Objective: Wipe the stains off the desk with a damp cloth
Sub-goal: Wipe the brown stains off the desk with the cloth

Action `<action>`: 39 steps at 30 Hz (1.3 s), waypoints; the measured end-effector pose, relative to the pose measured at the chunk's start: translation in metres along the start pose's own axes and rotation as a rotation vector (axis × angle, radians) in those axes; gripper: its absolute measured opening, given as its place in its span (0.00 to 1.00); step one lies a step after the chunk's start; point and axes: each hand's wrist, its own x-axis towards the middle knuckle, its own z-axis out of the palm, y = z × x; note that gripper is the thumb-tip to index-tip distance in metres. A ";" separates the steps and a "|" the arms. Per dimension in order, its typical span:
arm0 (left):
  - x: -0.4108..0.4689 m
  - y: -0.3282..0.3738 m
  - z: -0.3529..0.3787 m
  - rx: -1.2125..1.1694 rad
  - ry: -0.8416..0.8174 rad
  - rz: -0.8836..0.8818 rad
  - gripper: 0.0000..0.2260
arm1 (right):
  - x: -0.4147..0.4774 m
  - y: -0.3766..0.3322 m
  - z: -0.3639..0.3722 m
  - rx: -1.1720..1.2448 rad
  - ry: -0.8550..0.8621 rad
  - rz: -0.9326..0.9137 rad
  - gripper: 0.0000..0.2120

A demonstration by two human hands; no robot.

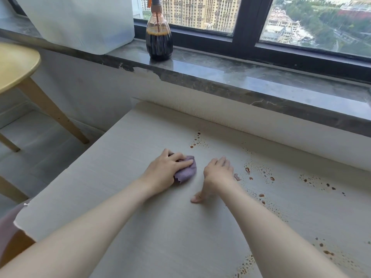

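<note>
1. Step in hand: looks like the wiping has barely got going. The left hand (168, 167) has its fingers curled over a bunched-up purple cloth (186, 173) and holds it down on the surface (140, 213), on a patch that looks clean already.
2. The right hand (217, 173) holds nothing. Its fingers are spread and it's propped on the surface just beside the cloth, thumb stretched back toward the person and touching down.
3. The brown stains (261, 174) are all off to the right. One blob sits right next to the right hand, a cluster lies near the far edge, and more are scattered toward the near right corner. They look like wet beads, so my guess is they'll lift easily but could smear.
4. Next move, I'd say: drag the cloth rightward into that mess. The right hand is in the way, so it needs to lift off or shift first. Might be worth folding to a fresh side partway, but that's just my take.
5. The surface is pale with a faint grain, and its left edge looks ragged.
6. Room: a dark marble windowsill (241, 73) runs behind, with a spray bottle (159, 39) of dark liquid and a white container (80, 23) on it. A yellow round table (16, 65) stands at the left, and there are city buildings out the window.
</note>
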 end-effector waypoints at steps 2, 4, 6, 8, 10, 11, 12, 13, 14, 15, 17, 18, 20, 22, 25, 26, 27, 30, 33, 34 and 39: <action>0.008 0.010 0.000 0.004 0.036 -0.234 0.22 | -0.001 0.000 0.000 0.001 0.007 -0.008 0.66; 0.011 0.032 0.004 0.030 0.050 -0.271 0.23 | 0.000 0.000 0.002 0.009 0.007 -0.002 0.66; 0.005 0.036 0.006 0.042 0.001 -0.101 0.24 | 0.003 0.000 0.003 0.025 0.003 0.006 0.68; 0.003 0.013 0.002 0.018 -0.028 0.067 0.26 | 0.005 0.001 0.004 0.038 -0.005 0.009 0.69; 0.011 -0.009 -0.003 0.020 0.014 -0.036 0.25 | 0.005 0.001 0.003 0.037 -0.013 0.001 0.69; 0.015 -0.009 -0.004 0.024 0.039 -0.160 0.24 | 0.004 0.001 0.002 0.028 -0.012 -0.002 0.69; 0.018 -0.001 -0.003 0.035 0.057 -0.254 0.23 | 0.003 0.000 0.001 0.017 -0.011 -0.003 0.68; 0.021 0.010 -0.001 0.045 0.058 -0.281 0.23 | 0.003 0.000 0.001 0.007 -0.013 -0.001 0.68; 0.022 0.019 0.002 0.064 0.047 -0.241 0.23 | 0.003 -0.001 0.001 0.005 -0.016 0.004 0.68; 0.020 0.023 0.005 0.075 0.022 -0.160 0.24 | 0.004 -0.002 0.001 0.008 -0.020 0.011 0.68; 0.014 0.013 0.001 0.037 -0.043 0.021 0.26 | 0.007 -0.002 0.001 0.023 -0.021 0.021 0.68; 0.015 0.001 -0.001 0.024 -0.067 0.069 0.27 | 0.008 -0.002 0.002 0.031 -0.020 0.023 0.69; 0.019 -0.017 -0.003 -0.017 -0.008 -0.046 0.27 | 0.008 -0.001 0.003 0.038 -0.016 0.016 0.69; 0.021 -0.003 0.004 -0.109 0.159 -0.275 0.23 | 0.007 -0.001 0.003 0.041 -0.016 0.011 0.69; 0.025 0.028 0.016 -0.091 0.155 -0.162 0.21 | 0.005 0.000 0.002 0.033 -0.013 0.004 0.67; 0.024 0.027 0.015 -0.082 0.107 -0.054 0.22 | 0.005 0.000 0.002 0.035 -0.014 -0.003 0.67; 0.025 0.020 0.011 -0.076 0.075 0.015 0.23 | 0.006 0.000 0.003 0.045 -0.015 -0.007 0.67; 0.035 -0.008 -0.001 -0.094 0.136 -0.221 0.23 | 0.005 0.002 0.005 0.073 -0.012 -0.006 0.69; 0.044 0.010 0.001 -0.074 0.188 -0.376 0.22 | 0.006 0.001 0.005 0.058 -0.016 -0.004 0.69; 0.045 0.017 0.002 -0.068 0.149 -0.312 0.22 | 0.007 0.000 0.005 0.058 -0.021 0.004 0.69; 0.048 -0.008 -0.008 -0.070 -0.023 -0.098 0.25 | 0.015 -0.003 0.005 0.098 -0.010 0.033 0.64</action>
